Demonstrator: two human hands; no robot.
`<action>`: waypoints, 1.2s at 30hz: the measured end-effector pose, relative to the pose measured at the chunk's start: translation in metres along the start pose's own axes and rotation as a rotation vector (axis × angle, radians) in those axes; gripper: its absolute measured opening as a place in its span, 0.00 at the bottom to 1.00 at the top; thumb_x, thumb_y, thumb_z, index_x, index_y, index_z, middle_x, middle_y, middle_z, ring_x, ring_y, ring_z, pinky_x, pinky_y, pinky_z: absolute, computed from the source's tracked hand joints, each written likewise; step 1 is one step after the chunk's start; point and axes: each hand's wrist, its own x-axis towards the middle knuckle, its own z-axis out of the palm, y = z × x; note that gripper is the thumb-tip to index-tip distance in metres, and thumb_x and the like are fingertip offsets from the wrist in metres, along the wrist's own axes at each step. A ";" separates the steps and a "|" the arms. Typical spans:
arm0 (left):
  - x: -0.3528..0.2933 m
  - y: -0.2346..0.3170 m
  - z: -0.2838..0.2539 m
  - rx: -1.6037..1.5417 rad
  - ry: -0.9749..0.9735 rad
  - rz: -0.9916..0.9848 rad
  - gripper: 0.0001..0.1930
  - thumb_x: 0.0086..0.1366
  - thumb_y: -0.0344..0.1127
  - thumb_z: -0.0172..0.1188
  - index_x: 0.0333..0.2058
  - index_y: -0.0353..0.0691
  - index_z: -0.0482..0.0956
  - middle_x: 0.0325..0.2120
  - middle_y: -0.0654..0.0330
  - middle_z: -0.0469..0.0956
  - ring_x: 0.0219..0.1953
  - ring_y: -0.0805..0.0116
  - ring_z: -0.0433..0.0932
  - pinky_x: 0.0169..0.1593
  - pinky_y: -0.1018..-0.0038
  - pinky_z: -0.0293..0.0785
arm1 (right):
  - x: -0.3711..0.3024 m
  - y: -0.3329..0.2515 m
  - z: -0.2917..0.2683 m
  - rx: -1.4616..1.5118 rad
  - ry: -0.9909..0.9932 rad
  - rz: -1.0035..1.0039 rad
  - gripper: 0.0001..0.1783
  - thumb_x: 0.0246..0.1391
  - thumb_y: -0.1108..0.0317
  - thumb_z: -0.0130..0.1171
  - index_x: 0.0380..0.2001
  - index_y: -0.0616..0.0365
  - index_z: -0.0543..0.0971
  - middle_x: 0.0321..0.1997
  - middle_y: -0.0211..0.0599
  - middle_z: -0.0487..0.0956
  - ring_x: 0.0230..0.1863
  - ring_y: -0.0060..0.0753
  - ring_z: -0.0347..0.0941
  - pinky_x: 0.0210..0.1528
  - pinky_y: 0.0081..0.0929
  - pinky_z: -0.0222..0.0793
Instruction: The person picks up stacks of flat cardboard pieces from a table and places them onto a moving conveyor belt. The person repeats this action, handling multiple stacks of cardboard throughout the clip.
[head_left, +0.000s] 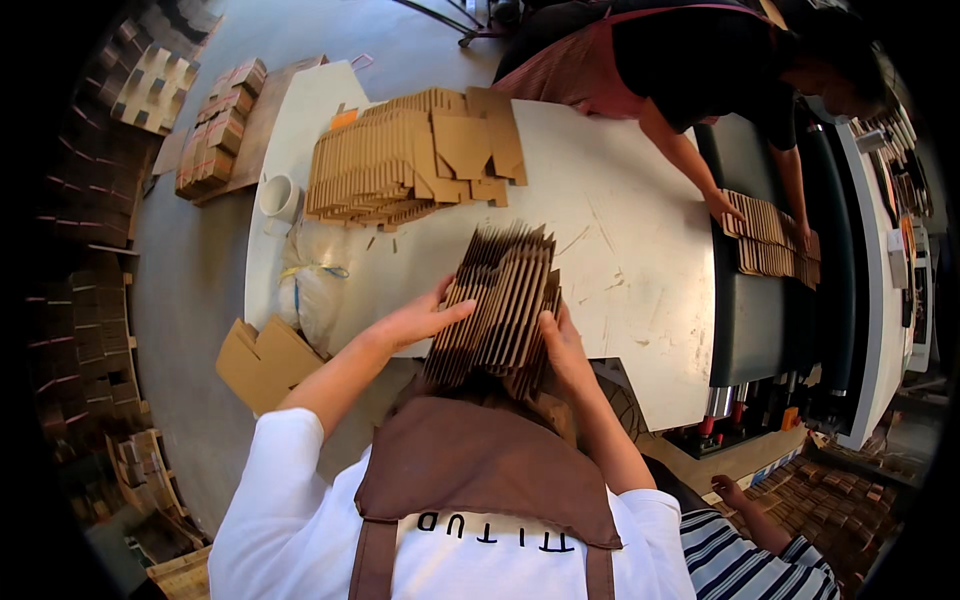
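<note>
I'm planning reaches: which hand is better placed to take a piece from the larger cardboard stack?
Probably the left hand: it is nearer the larger cardboard stack. The right hand is farther, right of the smaller cardboard stack, which both hold.

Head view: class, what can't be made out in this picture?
All in the head view:
Left hand: most fingertips, hidden by the fanned stack of flat brown cardboard.
Underside of that stack: hidden by its own upper edges, so contact with the white flat-topped table is unclear.
Tied translucent plastic bag: contents, blurred by the plastic.
Person in a dark-and-white striped top: lower body, cut off by the bottom edge.
</note>
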 end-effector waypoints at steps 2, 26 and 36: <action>-0.005 0.014 0.006 -0.076 -0.013 -0.033 0.42 0.64 0.53 0.55 0.66 0.37 0.44 0.62 0.56 0.58 0.63 0.66 0.58 0.63 0.71 0.56 | 0.007 -0.002 -0.001 0.125 -0.040 -0.012 0.49 0.55 0.45 0.56 0.65 0.68 0.48 0.65 0.50 0.59 0.66 0.38 0.53 0.66 0.31 0.46; 0.011 0.011 0.005 0.280 -0.080 0.094 0.56 0.53 0.54 0.66 0.66 0.34 0.36 0.65 0.43 0.49 0.67 0.50 0.50 0.66 0.60 0.50 | 0.008 0.003 0.000 0.034 -0.047 0.067 0.59 0.48 0.52 0.66 0.66 0.68 0.38 0.68 0.51 0.52 0.69 0.41 0.49 0.67 0.33 0.46; 0.120 0.101 -0.011 0.335 -0.578 0.282 0.34 0.67 0.59 0.43 0.62 0.39 0.61 0.60 0.57 0.63 0.64 0.62 0.58 0.65 0.69 0.51 | 0.010 -0.004 -0.003 0.045 0.008 0.119 0.59 0.48 0.59 0.65 0.66 0.69 0.33 0.69 0.54 0.48 0.69 0.41 0.48 0.68 0.31 0.45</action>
